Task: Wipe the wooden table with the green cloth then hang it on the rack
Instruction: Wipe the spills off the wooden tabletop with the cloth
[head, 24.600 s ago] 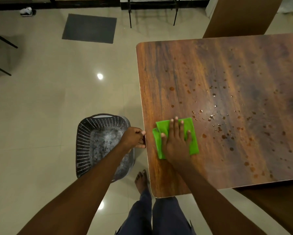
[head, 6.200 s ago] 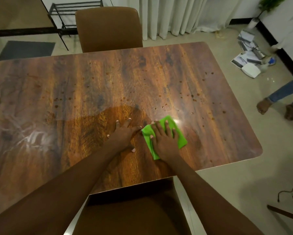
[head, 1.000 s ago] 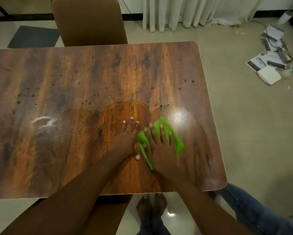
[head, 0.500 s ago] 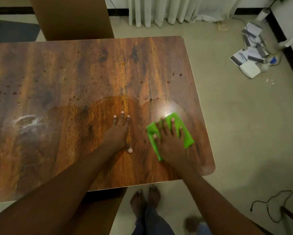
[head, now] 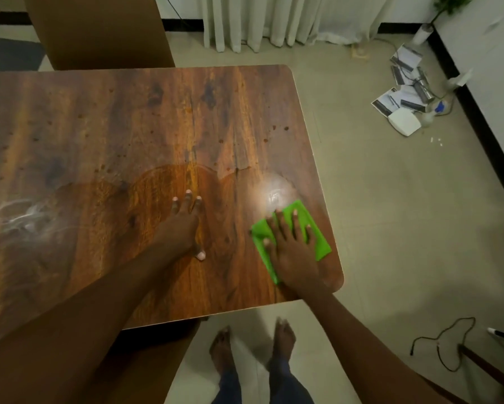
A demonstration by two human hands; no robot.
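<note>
head view: right hand (head: 296,252) lies flat on the green cloth (head: 317,231), fingers spread, palm pressing it to the wooden table (head: 128,126). no pinch or grasp, just a flat open palm on top. cloth is folded, sits at the table's near right corner, just inside the right edge. left hand (head: 181,228) is flat on bare wood well left of the cloth, fingers extended and close together, holding nothing. wet sheen covers the near part of the table around both hands; scattered dark droplets sit on the far part. glare spot just beyond the cloth. brown chair (head: 99,30) at the far side, another chair back (head: 146,360) tucked under the near edge. person's bare feet (head: 253,345) on the tile floor below the table edge. papers and small items (head: 405,94) lie on the floor far right, black cable (head: 446,342) near right.
</note>
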